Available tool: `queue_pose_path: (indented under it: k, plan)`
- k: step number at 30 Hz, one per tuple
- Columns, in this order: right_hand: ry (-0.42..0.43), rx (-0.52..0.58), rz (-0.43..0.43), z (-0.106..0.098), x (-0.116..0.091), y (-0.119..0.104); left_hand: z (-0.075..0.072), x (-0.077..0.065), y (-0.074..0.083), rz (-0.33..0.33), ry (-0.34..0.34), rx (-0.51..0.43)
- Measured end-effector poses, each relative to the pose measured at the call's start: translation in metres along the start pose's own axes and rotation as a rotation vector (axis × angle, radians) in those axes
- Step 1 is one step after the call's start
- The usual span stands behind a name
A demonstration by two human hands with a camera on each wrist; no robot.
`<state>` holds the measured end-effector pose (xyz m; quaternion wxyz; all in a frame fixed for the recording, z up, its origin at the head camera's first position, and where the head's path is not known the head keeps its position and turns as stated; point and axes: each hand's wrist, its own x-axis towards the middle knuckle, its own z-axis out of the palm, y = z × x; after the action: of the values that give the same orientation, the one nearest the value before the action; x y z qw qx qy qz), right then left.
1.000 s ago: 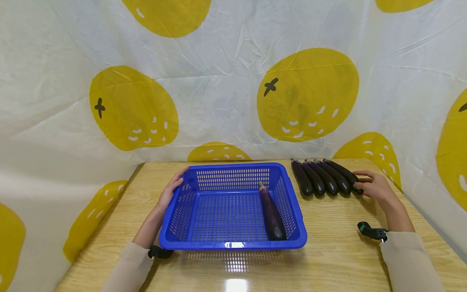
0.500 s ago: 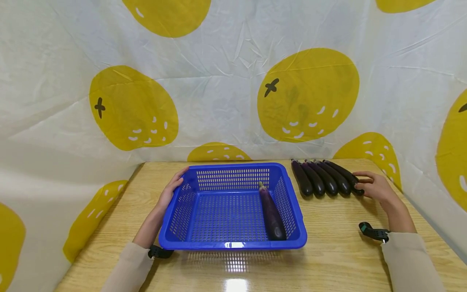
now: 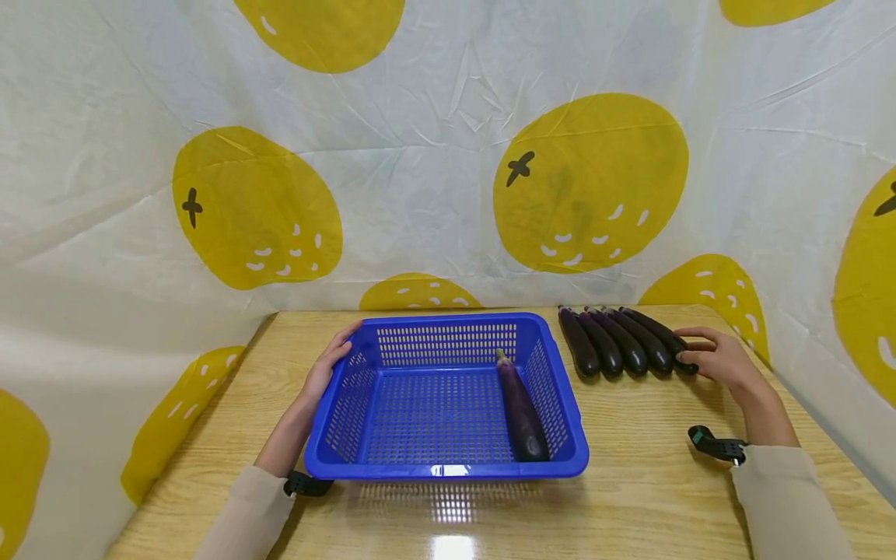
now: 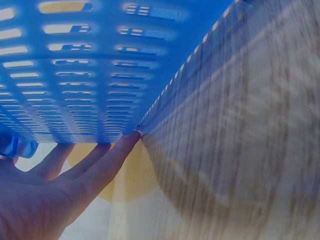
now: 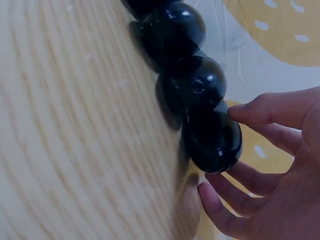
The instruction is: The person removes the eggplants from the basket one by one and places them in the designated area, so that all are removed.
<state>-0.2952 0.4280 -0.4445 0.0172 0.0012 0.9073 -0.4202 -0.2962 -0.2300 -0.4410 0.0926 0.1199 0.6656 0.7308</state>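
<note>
My left hand [image 3: 324,372] rests against the left side of a blue plastic basket [image 3: 448,471], with its fingertips along the rim. In the left wrist view, straight fingers [image 4: 107,162] lie against the perforated outer wall. One dark purple eggplant [image 3: 521,408] lies inside the basket on the right, its stem pointing away. To the right of the basket, several more eggplants [image 3: 607,346] lie side by side. My right hand [image 3: 721,362] grips the blunt end of the rightmost eggplant [image 5: 214,142], thumb on one side and fingers on the other.
The wooden table [image 3: 644,482] ends at a hanging cloth [image 3: 420,210] printed with yellow fruit, at the back and both sides. The row of eggplants stretches toward the table's back edge, near the cloth.
My right wrist has shifted very slightly to the right, its fingers staying at the rightmost eggplant. The left hand and basket have not moved.
</note>
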Motion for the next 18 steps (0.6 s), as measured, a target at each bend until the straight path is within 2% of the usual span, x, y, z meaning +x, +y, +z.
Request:
queue_pose_path:
  k: [8, 18]
  plan:
    - [0.057, -0.017, 0.023, -0.004, -0.001, -0.014, 0.000, 0.001, -0.001, 0.001, 0.002, -0.006]
    - [0.118, -0.060, -0.086, -0.009, -0.009, -0.056, 0.000, 0.003, -0.002, 0.010, 0.008, -0.002]
